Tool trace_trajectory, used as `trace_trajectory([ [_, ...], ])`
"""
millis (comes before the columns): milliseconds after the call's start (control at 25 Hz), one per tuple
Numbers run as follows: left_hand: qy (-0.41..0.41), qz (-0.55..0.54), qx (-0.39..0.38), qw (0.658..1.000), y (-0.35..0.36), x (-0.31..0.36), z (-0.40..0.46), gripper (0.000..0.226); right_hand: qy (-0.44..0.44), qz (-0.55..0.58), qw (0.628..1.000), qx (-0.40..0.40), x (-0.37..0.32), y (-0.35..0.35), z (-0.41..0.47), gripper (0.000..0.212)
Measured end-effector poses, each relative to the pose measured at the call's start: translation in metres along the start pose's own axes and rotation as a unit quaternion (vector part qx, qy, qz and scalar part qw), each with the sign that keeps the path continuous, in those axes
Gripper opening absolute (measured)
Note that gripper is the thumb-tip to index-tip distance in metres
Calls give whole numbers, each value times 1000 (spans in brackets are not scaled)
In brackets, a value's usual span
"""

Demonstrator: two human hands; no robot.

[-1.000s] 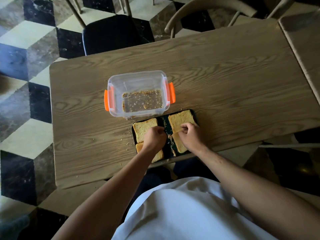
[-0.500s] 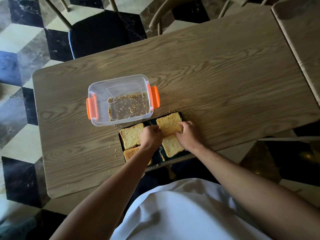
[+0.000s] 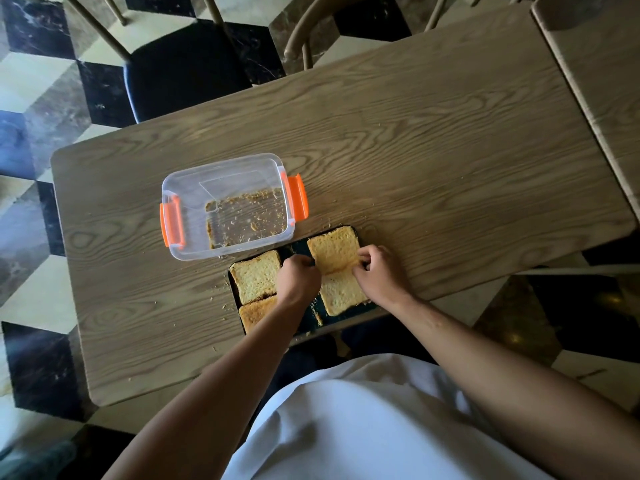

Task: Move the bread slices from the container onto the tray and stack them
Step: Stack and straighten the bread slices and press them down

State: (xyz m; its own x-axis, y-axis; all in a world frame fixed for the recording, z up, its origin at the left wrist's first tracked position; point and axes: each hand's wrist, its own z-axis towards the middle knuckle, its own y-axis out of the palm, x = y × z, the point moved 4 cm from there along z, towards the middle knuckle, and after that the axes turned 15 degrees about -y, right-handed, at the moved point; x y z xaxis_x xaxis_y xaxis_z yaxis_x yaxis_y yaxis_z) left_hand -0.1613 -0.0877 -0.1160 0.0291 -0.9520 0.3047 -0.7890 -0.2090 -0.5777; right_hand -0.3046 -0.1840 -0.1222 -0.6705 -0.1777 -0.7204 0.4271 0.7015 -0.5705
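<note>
A dark tray [image 3: 298,244] sits at the table's near edge with several bread slices on it. My left hand [image 3: 298,280] and my right hand [image 3: 375,270] pinch the two near corners of the far right slice [image 3: 333,249], whose near edge is raised over the near right slice [image 3: 343,293]. Two more slices lie at the tray's left: a far one [image 3: 255,278] and a near one [image 3: 257,311] partly under my left forearm. The clear container [image 3: 227,174] with orange clips stands just beyond the tray and holds only crumbs.
The wooden table [image 3: 415,150] has crumbs scattered around the tray. A second table [image 3: 599,64] adjoins at the right. A chair with a dark seat [image 3: 183,67] and another chair's curved back [image 3: 311,26] stand beyond the far edge. My white shirt fills the bottom.
Both hands have closed in on the far right slice, and its near edge now overlaps the near right slice. The camera view has shifted.
</note>
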Motion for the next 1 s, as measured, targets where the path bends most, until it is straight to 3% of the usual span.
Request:
trace_trajectory([
  [240, -65, -72, -70, 993, 16, -30, -10, 22, 20, -22, 999, -16, 8, 6, -11, 37],
  [1000, -79, -49, -69, 993, 30, -23, -20, 17, 20, -65, 997, -28, 6, 17, -16, 45],
])
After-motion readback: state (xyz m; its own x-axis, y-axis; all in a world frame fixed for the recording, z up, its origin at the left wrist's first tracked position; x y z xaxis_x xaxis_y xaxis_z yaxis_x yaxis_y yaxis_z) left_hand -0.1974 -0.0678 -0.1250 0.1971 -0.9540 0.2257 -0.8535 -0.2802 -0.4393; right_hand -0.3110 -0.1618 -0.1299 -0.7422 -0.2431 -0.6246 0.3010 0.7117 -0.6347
